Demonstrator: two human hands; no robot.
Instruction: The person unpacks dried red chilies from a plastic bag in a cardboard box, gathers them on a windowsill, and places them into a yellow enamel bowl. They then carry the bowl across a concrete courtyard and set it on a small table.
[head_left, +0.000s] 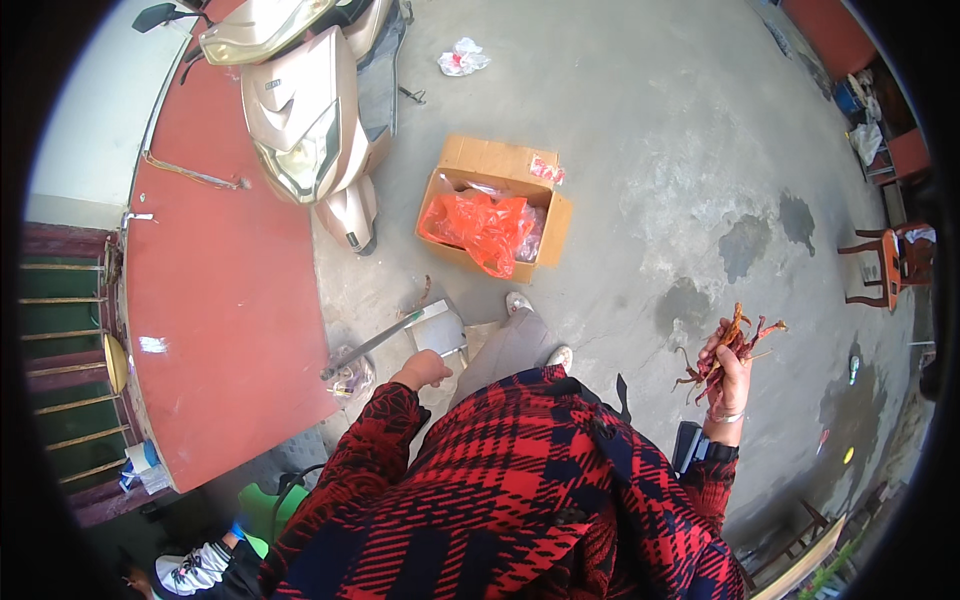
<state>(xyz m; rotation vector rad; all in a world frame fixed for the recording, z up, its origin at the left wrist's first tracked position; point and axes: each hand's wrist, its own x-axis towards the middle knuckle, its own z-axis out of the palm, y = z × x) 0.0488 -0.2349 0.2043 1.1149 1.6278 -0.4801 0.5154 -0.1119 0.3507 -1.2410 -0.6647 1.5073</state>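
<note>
My right hand (726, 367) is closed around a bunch of dried red chili peppers (739, 341), held out over the concrete floor at the right. Stems and curled pods stick out past the fingers. At the left, my left hand (424, 369) hangs loosely curled near a dustpan (439, 331), and nothing shows in it; its palm is hidden. A long grey handle (371, 346) slants beside the dustpan. Ahead of my feet, an open cardboard box (480, 154) holds a crumpled red plastic bag (480, 225) and some clear plastic.
A beige motor scooter (300, 112) stands at the upper left, beside a red raised surface (225, 315). A crumpled plastic bag (463, 58) lies on the floor beyond the box. Wooden chairs (889, 266) stand at right. Another person's shoe (193, 568) shows at lower left, near a green plastic seat (262, 506).
</note>
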